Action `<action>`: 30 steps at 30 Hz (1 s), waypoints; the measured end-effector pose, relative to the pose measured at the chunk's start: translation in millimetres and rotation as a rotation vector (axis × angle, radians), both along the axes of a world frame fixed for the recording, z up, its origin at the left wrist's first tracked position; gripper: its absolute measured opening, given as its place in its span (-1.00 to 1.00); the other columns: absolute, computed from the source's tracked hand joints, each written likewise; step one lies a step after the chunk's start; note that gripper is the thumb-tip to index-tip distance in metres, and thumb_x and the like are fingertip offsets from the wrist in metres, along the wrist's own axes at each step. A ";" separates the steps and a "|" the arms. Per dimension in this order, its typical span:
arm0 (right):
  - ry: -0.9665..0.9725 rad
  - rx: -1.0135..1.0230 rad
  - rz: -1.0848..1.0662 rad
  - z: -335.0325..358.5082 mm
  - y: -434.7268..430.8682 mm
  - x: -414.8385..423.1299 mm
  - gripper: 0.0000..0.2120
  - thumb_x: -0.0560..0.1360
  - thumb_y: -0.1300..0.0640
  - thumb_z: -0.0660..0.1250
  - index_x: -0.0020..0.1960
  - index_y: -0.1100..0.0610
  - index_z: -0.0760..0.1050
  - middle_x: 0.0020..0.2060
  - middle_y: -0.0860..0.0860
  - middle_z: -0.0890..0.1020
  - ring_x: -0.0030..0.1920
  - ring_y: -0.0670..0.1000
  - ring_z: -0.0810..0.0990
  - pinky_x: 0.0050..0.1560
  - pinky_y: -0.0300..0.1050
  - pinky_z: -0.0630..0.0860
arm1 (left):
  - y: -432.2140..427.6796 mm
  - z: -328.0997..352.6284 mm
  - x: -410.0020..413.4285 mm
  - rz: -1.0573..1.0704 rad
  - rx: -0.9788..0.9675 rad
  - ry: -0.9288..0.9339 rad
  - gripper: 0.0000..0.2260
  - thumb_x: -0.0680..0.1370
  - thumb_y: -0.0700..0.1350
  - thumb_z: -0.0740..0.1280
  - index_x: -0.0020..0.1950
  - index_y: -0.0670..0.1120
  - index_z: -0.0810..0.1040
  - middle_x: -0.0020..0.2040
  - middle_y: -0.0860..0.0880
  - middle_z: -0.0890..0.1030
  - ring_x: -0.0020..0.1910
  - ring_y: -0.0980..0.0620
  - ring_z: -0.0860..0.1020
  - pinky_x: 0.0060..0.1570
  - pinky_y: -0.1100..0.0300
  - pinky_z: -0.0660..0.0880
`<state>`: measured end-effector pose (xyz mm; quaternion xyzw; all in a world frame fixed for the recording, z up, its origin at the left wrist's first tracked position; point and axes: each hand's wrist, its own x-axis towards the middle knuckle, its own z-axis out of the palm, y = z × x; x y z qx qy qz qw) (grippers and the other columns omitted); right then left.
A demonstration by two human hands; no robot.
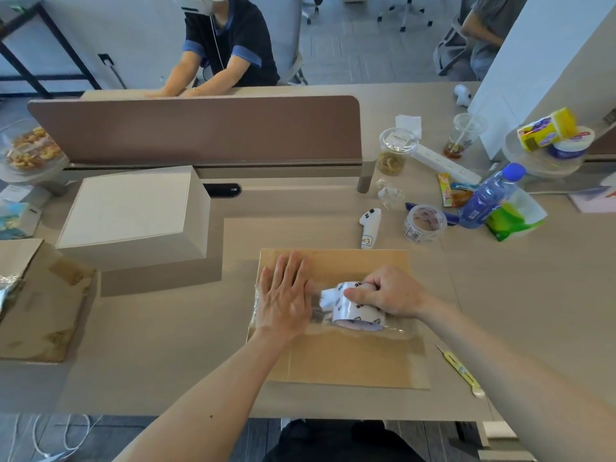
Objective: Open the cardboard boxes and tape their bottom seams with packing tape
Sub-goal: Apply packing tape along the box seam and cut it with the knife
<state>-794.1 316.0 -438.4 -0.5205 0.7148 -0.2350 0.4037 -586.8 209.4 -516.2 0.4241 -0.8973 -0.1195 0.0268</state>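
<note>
Well, the person at the near side of the desk (166, 345) has a brown cardboard box (333, 358) lying flat-faced in front of them, close to the desk's front edge. Both hands are on top of it. The left hand (286, 295) lies palm down on the box's left part, fingers straight and close together, pressing on the cardboard where a strip of clear tape (396, 330) runs across the face from the left edge towards the right. The right hand (390, 291) is just beside it, fingers and thumb curled round a roll of packing tape (353, 310) – white with dark printing – which sits on the box along that same strip, touching the left hand's fingertips or very nearly; I cannot tell which.

Just off the box's right edge lies a yellow utility knife (461, 371), pointing away from the person. Beyond the far edge stands a white controller (369, 226) with a handwritten label, and near it a second tape roll (425, 223) and a blue-capped water bottle (486, 195) lying tilted among snack packets. To the left sit a closed white box (133, 211) and, nearer the desk's corner, another brown box (43, 311) – well apart from the one being handled. Behind a brown divider panel (200, 128) another person (226, 45) sits at the opposite desk.
</note>
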 end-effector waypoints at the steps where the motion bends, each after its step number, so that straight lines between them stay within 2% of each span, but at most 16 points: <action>1: 0.026 -0.003 -0.006 1.8 2.7 -3.9 -0.44 0.44 -0.22 0.42 -0.50 0.10 0.31 -0.60 -0.13 0.35 -0.52 -0.13 0.32 -0.42 -0.18 0.25 | 0.1 1.2 0.3 0.001 0.001 0.004 -0.50 0.67 0.09 -0.11 0.59 0.00 0.22 0.60 -0.03 0.18 0.59 -0.10 0.12 0.54 -0.12 0.01; 5: 0.069 -0.046 -0.036 -0.2 11.1 -6.7 -0.26 0.26 -0.46 0.28 -0.43 0.28 0.38 -0.55 -0.02 0.39 -0.50 -0.08 0.33 -0.42 -0.12 0.23 | 2.8 8.2 -1.7 0.007 -0.001 -0.012 -0.42 0.63 0.15 -0.25 0.61 0.03 0.14 0.63 0.01 0.08 0.61 -0.06 0.01 0.55 -0.06 -0.11; 8: -0.009 -0.028 -0.078 -4.6 11.3 -4.3 -0.24 0.24 -0.46 0.30 -0.37 0.31 0.45 -0.50 0.02 0.48 -0.47 -0.06 0.40 -0.41 -0.12 0.28 | 3.8 17.0 -4.5 0.068 0.087 0.008 -0.41 0.62 0.19 -0.30 0.62 0.08 0.07 0.64 0.07 -0.02 0.61 0.02 -0.11 0.55 -0.01 -0.22; 11: -0.068 -0.028 -0.095 -6.1 12.4 -6.3 -0.28 0.22 -0.46 0.32 -0.41 0.26 0.42 -0.52 -0.01 0.45 -0.47 -0.05 0.38 -0.39 -0.12 0.27 | 15.3 22.1 -20.1 0.116 0.174 0.048 -0.52 0.69 0.13 -0.17 0.61 0.10 0.07 0.64 0.08 -0.05 0.61 0.01 -0.14 0.54 -0.02 -0.24; 14: -0.071 -0.052 -0.067 -7.0 10.7 -3.8 -0.28 0.25 -0.47 0.29 -0.40 0.26 0.45 -0.53 -0.02 0.46 -0.47 -0.06 0.39 -0.39 -0.13 0.28 | 28.5 15.2 -28.1 0.113 0.114 0.013 -0.42 0.63 0.20 -0.29 0.62 0.08 0.03 0.64 0.03 -0.06 0.61 -0.03 -0.13 0.54 -0.05 -0.21; 17: -0.084 -0.071 -0.011 -8.7 10.4 -6.8 -0.42 0.39 -0.33 0.35 -0.43 0.18 0.44 -0.53 -0.05 0.47 -0.48 -0.09 0.40 -0.39 -0.15 0.30 | 28.8 8.9 -27.0 0.104 0.064 -0.017 -0.38 0.61 0.22 -0.34 0.63 0.07 0.00 0.64 0.00 -0.07 0.61 -0.04 -0.14 0.56 -0.08 -0.19; 20: -0.198 -0.041 0.028 -12.4 14.9 -17.6 -0.47 0.39 -0.28 0.34 -0.42 0.16 0.38 -0.51 -0.06 0.38 -0.47 -0.09 0.33 -0.38 -0.14 0.25 | 29.7 8.1 -28.0 0.120 0.050 -0.024 -0.46 0.66 0.18 -0.23 0.63 0.07 -0.03 0.64 0.00 -0.08 0.61 -0.03 -0.14 0.56 -0.07 -0.21; 24: -0.297 0.006 0.076 -11.5 18.8 -23.4 -0.64 0.42 -0.15 0.39 -0.42 0.02 0.40 -0.49 -0.12 0.41 -0.43 -0.09 0.36 -0.36 -0.18 0.26 | 30.5 4.9 -30.0 0.137 0.032 -0.037 -0.51 0.69 0.14 -0.13 0.63 0.09 -0.03 0.64 0.02 -0.08 0.61 -0.02 -0.13 0.55 -0.07 -0.20; 27: -0.235 0.006 0.113 -9.7 15.5 -23.3 -0.59 0.50 -0.04 0.42 -0.44 0.06 0.38 -0.52 -0.11 0.41 -0.48 -0.11 0.35 -0.40 -0.22 0.25 | 29.0 3.8 -29.4 0.139 0.026 -0.060 -0.50 0.69 0.16 -0.14 0.63 0.10 -0.05 0.63 0.05 -0.12 0.61 -0.01 -0.13 0.55 -0.05 -0.20; 30: -0.116 -0.004 0.133 -4.4 20.5 -35.6 -0.50 0.47 -0.13 0.43 -0.43 0.14 0.34 -0.54 -0.03 0.37 -0.50 -0.08 0.31 -0.43 -0.21 0.21 | 28.2 6.4 -27.9 0.131 0.019 -0.050 -0.45 0.64 0.19 -0.22 0.63 0.11 -0.01 0.63 0.04 -0.07 0.62 -0.01 -0.09 0.56 -0.06 -0.15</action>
